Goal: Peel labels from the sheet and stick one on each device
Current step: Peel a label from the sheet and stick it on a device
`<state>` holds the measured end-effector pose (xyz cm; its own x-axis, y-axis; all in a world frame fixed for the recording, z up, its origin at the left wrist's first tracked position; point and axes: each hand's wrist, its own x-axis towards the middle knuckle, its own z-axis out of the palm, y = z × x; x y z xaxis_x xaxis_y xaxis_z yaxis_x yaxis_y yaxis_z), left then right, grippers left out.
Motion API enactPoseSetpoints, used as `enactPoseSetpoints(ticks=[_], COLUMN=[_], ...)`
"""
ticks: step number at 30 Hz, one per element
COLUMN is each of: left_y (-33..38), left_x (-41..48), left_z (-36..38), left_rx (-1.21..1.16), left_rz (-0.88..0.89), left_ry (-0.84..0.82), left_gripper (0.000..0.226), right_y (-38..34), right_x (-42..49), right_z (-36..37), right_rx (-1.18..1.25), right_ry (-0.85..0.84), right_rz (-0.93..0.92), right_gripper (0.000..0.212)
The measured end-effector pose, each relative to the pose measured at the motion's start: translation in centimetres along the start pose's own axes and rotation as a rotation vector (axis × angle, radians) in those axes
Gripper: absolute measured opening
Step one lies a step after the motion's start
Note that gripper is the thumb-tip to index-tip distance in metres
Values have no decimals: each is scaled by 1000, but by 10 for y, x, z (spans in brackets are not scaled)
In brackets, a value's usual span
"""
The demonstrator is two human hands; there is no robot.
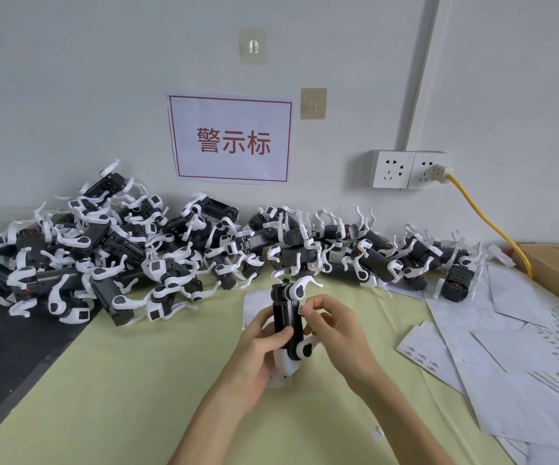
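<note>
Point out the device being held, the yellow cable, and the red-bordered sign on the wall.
device (284, 317): head view, on its black body between the hands.
yellow cable (482, 214): head view, midway along its run from the wall socket.
sign (232, 140): head view, on the red characters at its centre.

A single head-worn, wide-angle camera looks forward and down across the counter (137, 380) toward the wall (103, 78) at 12 o'clock. It sits close above the person's forearms, which enter from 6 o'clock. Straight edges bow toward the frame's borders.
</note>
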<state>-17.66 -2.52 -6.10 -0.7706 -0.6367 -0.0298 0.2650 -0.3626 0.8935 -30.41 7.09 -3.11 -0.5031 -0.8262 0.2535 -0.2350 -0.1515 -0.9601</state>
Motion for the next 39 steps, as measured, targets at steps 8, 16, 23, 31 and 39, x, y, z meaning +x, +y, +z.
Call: enactPoseSetpoints(ticks=[8, 16, 23, 31, 39], left_y=[0, 0, 0, -1, -1], left_x=[-2, -3, -4, -4, -6], left_z=[4, 3, 5, 5, 8], left_rx=[2, 35, 51, 71, 122], left_rz=[-20, -34, -33, -27, -20], left_ry=[-8, -6, 1, 20, 43], left_gripper=[53, 54, 55, 48, 43], right_y=[1, 3, 3, 5, 5], right_x=[1, 2, 2, 2, 4], right_z=[-1, -1, 0, -1, -2], right_rx=[-89, -124, -126, -130, 6], right_ry=[16, 35, 57, 67, 146], right_rz=[-8, 11, 13, 13, 117], right_gripper=[15, 15, 15, 15, 23])
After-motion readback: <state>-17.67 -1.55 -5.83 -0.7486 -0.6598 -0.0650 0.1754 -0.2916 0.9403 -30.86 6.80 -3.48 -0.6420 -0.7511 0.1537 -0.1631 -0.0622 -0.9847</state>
